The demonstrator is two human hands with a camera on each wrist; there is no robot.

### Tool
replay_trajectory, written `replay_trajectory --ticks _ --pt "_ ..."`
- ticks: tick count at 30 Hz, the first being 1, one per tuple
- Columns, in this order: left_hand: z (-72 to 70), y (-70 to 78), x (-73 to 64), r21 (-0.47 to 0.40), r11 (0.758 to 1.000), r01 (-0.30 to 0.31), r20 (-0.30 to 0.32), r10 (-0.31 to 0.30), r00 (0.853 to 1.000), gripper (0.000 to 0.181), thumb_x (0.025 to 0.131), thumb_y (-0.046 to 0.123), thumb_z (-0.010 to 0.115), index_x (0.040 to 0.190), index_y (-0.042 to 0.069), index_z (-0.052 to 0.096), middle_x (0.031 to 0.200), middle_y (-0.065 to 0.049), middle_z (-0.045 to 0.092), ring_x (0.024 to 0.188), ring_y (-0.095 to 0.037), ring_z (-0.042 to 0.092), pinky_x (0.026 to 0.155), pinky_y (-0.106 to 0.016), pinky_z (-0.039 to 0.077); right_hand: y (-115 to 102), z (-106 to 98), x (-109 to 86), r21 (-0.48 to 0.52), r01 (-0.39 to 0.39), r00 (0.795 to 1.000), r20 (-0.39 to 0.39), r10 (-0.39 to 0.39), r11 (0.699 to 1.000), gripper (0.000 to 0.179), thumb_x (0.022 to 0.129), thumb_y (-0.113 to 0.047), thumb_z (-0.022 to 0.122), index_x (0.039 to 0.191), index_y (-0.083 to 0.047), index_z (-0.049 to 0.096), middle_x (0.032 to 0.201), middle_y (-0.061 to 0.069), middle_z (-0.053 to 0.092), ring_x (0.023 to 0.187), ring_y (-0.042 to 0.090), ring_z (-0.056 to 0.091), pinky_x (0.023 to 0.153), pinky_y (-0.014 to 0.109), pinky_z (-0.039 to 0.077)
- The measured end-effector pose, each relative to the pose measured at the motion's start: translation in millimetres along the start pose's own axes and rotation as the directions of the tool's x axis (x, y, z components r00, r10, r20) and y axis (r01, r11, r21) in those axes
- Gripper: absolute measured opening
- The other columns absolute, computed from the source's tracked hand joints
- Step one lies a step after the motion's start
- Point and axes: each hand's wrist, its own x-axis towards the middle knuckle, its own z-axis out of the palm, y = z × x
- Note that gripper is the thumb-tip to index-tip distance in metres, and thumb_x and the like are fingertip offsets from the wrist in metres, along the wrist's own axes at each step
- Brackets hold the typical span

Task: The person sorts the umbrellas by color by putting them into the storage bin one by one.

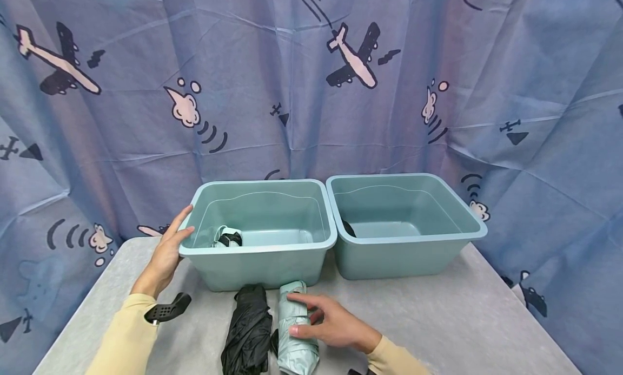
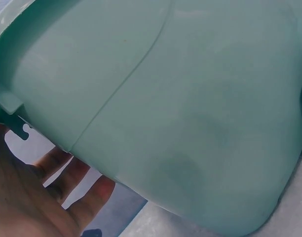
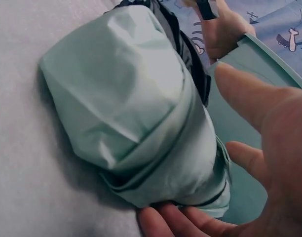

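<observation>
A green umbrella [image 1: 292, 314] is touched under the half-open right hand [image 1: 335, 322]; a bin [image 1: 263, 249] is touched by the spread left hand [image 1: 164, 255].

Head view faces forward-down; close wrist views share the left bin [image 1: 258, 267].

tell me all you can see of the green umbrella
The green umbrella is pale, folded into a plump roll of thin, creased, faintly shiny cloth with overlapping folds. It lies on the table, its far end near the left tub, right of the black umbrella. The right hand touches it; whether it grips is unclear.
</observation>
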Motion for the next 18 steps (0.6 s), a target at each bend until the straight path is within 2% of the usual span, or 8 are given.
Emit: replay_trajectory --ticks 5,8,10,14,18 --pt "0.7 0.2 0.0 0.003 1.0 0.008 -0.003 -0.008 1.0 0.06 0.112 0.025 0.033 0.165 0.023 0.007 0.169 -0.011 0.001 0.129 -0.017 0.037 0.094 -0.023 0.041 -0.2 7.1 2.5 -0.11 0.003 1.0 -0.031 -0.006 0.994 0.064 0.091 -0.029 0.079 0.149 -0.019 0.054 0.105 0.007 0.042 0.087 0.016 0.047 0.075 0.026 0.044" --pt "1.4 0.3 0.0 0.001 1.0 0.013 -0.003 -0.013 1.0 0.06 0.112 0.026 0.033 0.165 0.024 0.006 0.169 -0.009 0.0 0.134 -0.022 0.033 0.095 -0.024 0.04 -0.8 10.3 4.3 -0.154 -0.002 0.999 -0.036 -0.004 0.988 0.067 0.09 -0.034 0.079 0.15 -0.02 0.053 0.101 0.007 0.039 0.086 0.018 0.037 0.074 0.026 0.038" --pt "1.7 0.4 0.0 -0.002 1.0 0.016 -0.004 -0.016 1.0 0.06 0.112 0.026 0.033 0.165 0.024 0.007 0.169 -0.009 0.0 0.136 -0.025 0.031 0.095 -0.024 0.04 -1.4 12.1 5.6 -0.171 0.0 0.999 -0.033 -0.005 0.985 0.068 0.09 -0.035 0.079 0.15 -0.019 0.053 0.101 0.007 0.038 0.087 0.018 0.035 0.075 0.027 0.037" --pt "1.6 0.2 -0.3 0.0 1.0 0.018 -0.009 -0.018 1.0 0.06 0.112 0.026 0.035 0.165 0.024 0.007 0.169 -0.01 0.0 0.132 -0.022 0.035 0.093 -0.022 0.042 -4.2 14.3 7.7 -0.201 -0.006 0.999 -0.033 -0.001 0.98 0.069 0.089 -0.037 0.08 0.15 -0.019 0.053 0.107 0.008 0.043 0.092 0.018 0.035 0.083 0.03 0.039" --pt "1.3 0.2 -0.8 0.004 1.0 0.018 -0.014 -0.018 1.0 0.06 0.111 0.028 0.036 0.165 0.024 0.009 0.169 -0.011 0.001 0.123 -0.012 0.041 0.091 -0.022 0.043 -7.8 15.5 9.2 -0.254 -0.028 0.999 -0.023 0.023 0.967 0.069 0.088 -0.042 0.08 0.149 -0.024 0.054 0.131 0.014 0.055 0.107 0.022 0.046 0.093 0.037 0.043"
